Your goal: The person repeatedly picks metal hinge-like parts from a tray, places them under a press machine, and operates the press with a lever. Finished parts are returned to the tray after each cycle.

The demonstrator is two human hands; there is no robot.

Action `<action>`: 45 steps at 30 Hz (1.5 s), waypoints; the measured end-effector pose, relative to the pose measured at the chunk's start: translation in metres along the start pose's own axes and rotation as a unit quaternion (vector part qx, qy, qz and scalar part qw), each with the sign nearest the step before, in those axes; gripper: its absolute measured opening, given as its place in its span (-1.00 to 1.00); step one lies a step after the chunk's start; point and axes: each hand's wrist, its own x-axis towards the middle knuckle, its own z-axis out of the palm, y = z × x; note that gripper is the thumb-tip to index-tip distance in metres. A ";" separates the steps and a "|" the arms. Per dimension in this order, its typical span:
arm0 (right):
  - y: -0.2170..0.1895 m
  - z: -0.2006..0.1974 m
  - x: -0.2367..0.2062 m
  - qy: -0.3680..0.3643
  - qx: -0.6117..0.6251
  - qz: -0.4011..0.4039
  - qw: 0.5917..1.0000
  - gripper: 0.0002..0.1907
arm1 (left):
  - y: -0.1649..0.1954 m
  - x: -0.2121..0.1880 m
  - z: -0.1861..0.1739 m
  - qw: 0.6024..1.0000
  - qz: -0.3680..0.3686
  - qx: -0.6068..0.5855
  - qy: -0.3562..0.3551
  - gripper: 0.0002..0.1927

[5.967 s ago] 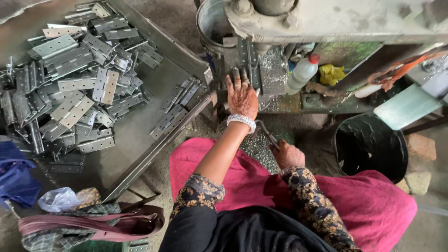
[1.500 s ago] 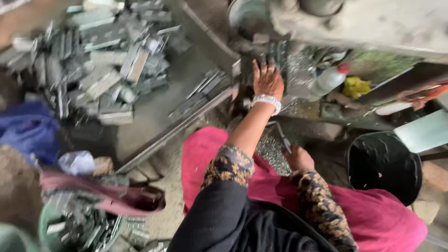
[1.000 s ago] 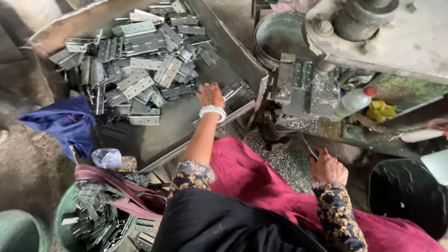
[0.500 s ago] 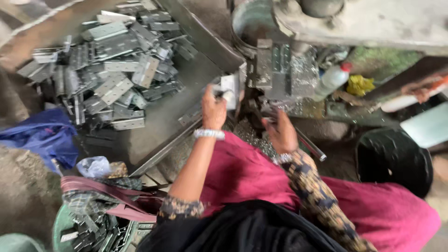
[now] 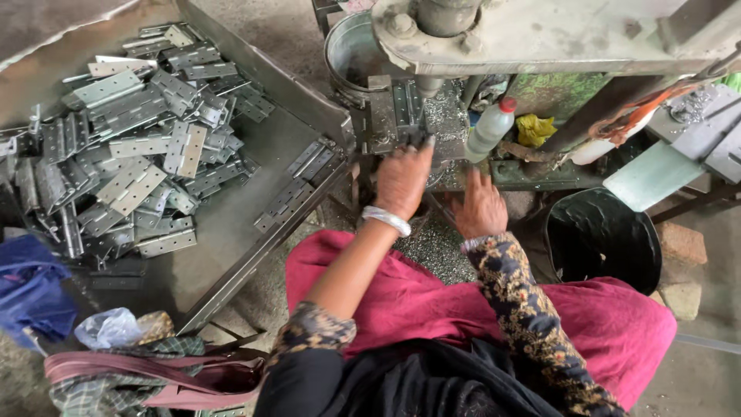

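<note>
Starting far left: blue cloth [image 5: 31, 289], crumpled, at frame edge; clear plastic bag [image 5: 108, 328] just beside it, w/ a maroon strap [image 5: 154, 371] below.

Metal tray [image 5: 231, 232], large, shallow, sloping; holds a heap of grey steel hinges [image 5: 131, 154], loose, mixed angles, most in upper-left half. A few single hinges [image 5: 289, 197] lie apart nr the tray's right rim.

Left hand [image 5: 401, 181]: arm bare to elbow, silver bangle [image 5: 387, 220] at wrist. Fingers reach fwd onto the press bed, fingertips touching a hinge piece [image 5: 407, 116] under the ram. Fingers bent down on it, close together; exact pinch can't be told from this angle.

Press machine [image 5: 540, 35]: grey-green body across top, round ram [image 5: 444, 15] at centre, metal bucket [image 5: 351, 54] behind-left of bed.

Metal swarf [image 5: 432, 251] scattered on person's lap, btwn the two arms, on pink cloth [image 5: 432, 301].

Right hand [image 5: 480, 208]: patterned sleeve, fingers spread, palm down, resting flat at bed's front edge, holding nothing.

Plastic bottle [image 5: 492, 127], white w/ red cap, upright just right of bed. Yellow rag [image 5: 536, 130] beside it.

Black bucket [image 5: 602, 239] on floor, right of knee. Pale green board [image 5: 652, 174] above it, tilted.
</note>
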 end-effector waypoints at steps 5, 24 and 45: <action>0.029 0.022 -0.041 -0.275 -0.081 0.090 0.954 -0.52 | 0.016 0.001 0.038 0.994 -0.033 -0.092 0.056 -0.45; 0.066 0.076 -0.053 -0.247 -0.032 0.143 0.958 -0.48 | -0.011 0.035 0.046 0.995 -0.081 0.060 0.022 -0.46; 0.059 0.073 -0.054 -0.267 0.011 0.165 0.950 -0.44 | -0.023 0.069 0.066 0.993 -0.101 0.054 -0.018 -0.49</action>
